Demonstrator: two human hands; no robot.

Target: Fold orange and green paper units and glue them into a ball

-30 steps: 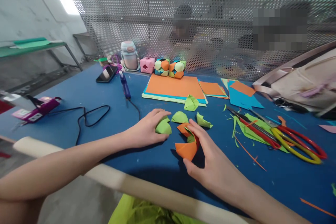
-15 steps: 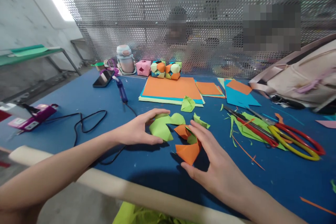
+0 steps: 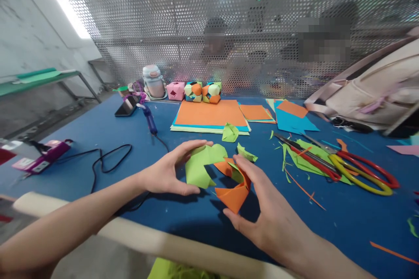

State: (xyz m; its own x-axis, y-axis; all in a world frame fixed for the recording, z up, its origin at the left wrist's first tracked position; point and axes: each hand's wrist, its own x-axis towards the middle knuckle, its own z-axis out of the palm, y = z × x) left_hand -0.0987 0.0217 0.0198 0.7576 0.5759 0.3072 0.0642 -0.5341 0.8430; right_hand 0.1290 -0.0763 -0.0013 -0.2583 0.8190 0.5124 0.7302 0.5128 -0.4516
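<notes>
Between thumb and fingers, my left hand (image 3: 170,172) grips a folded light-green paper piece (image 3: 199,169) whose notched side faces right. My right hand (image 3: 262,198) curls round a folded orange paper piece (image 3: 236,195) with a green inner part, thumb below it and fingers above. The two pieces sit close together over the blue table (image 3: 196,229); whether they touch is hard to tell. Just beyond my hands lie two more folded green pieces (image 3: 230,132) (image 3: 246,153). Scissors with red and yellow handles (image 3: 360,172) rest to the right on green scraps.
Stacked orange, blue and pale sheets (image 3: 209,114) lie ahead, with folded paper balls (image 3: 212,93) and a bottle (image 3: 153,83) behind. At left are a glue gun (image 3: 149,120), its cord, a phone (image 3: 126,107) and a purple power strip (image 3: 42,157). A bag (image 3: 369,91) stands at the back right.
The green piece in my left hand has tilted, showing more of its flat side. The orange piece has turned slightly in my right hand. The view has shifted a little.
</notes>
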